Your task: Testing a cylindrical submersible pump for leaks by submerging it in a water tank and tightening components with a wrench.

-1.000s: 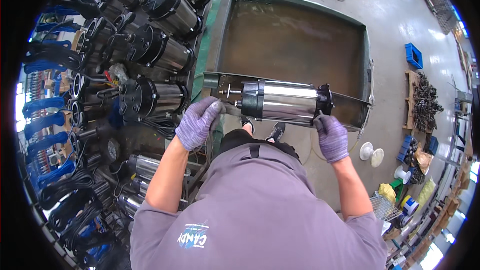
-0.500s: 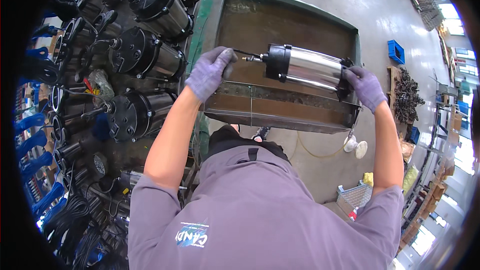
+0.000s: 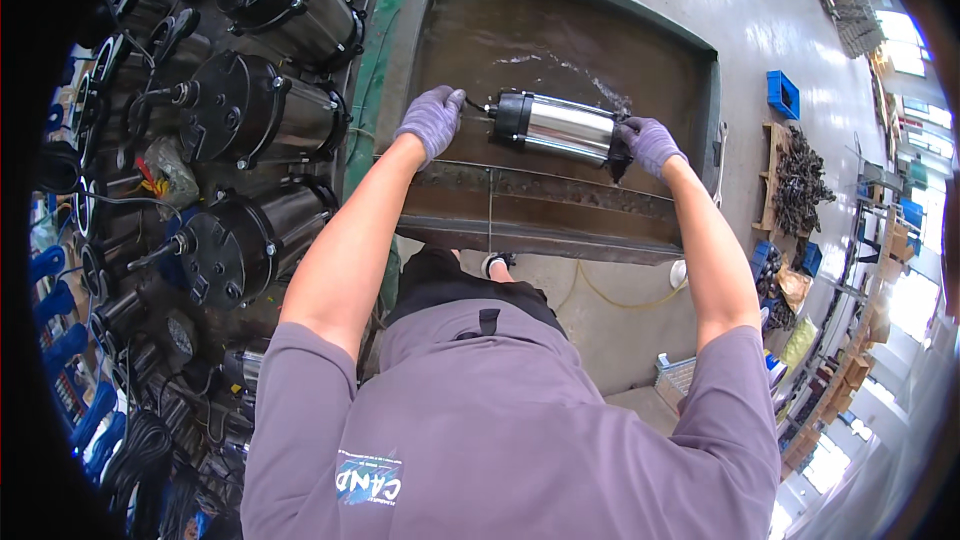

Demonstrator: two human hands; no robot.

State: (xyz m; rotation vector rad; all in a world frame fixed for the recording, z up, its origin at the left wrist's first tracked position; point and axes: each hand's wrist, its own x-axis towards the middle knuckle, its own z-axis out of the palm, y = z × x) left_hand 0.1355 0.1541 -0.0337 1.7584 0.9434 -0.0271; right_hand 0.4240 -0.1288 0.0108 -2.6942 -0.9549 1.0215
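A submersible pump (image 3: 568, 128) with a shiny steel body and black end caps lies almost level over a wide metal tank (image 3: 575, 243) of brown water. My left hand (image 3: 432, 123), in a purple-grey glove, is closed on the thin black cable (image 3: 475, 104) that leaves the pump's left end. My right hand (image 3: 650, 144), gloved alike, grips the black right end of the pump. Ripples and a splash break the water (image 3: 540, 55) just beyond the pump; how deep its underside sits is hidden.
Several similar pumps (image 3: 235, 108) crowd the left side, close to the tank's green edge (image 3: 378, 70). A blue crate (image 3: 783, 94) and a pallet (image 3: 772, 175) with dark metal parts stand on the floor to the right. A yellowish hose (image 3: 625, 302) lies below the tank.
Both hands have brought the pump lower and to the left, with the right hand moving most. The water, calm before, now ripples. My view has shifted slightly.
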